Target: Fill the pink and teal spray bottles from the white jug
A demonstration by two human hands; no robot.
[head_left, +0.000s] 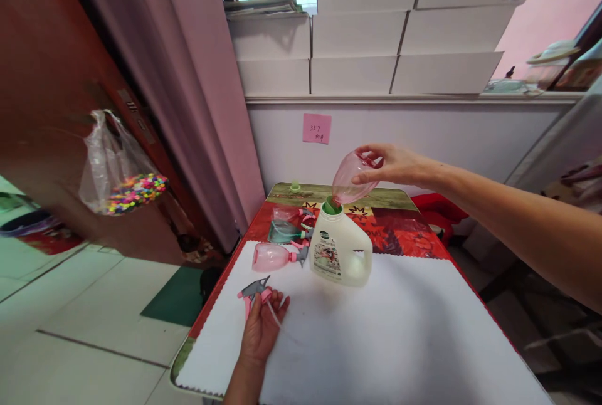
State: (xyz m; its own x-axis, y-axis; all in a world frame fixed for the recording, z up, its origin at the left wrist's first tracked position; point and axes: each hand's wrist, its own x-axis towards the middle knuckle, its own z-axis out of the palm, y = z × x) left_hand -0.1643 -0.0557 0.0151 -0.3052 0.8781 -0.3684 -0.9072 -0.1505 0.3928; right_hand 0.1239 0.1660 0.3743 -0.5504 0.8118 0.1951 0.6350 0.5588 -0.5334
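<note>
At the far left we see a clear bag (134, 195) of bright little pieces hanging against a brown door (162, 135). Next comes the bench (180, 358), partly under a white cover (367, 355). Over its left side, our left hand (263, 326) has its fingers closed on a grey-and-pink spray head (254, 291), whose thin tube trails down to the right. Just beyond lie three spray bottles on their sides: a pink one (273, 258) nearest, a green one (282, 231) behind it, another pink one (283, 213) farthest. A pink note (316, 128) is on the wall above. To their right, the cream jug (341, 251) stands on the bench, and the loose pink bottle (353, 178) tilts neck-down at its green mouth; we cannot tell how far in it reaches. Our right hand (390, 165) grips that bottle's base, fingers curled partway round it.
</note>
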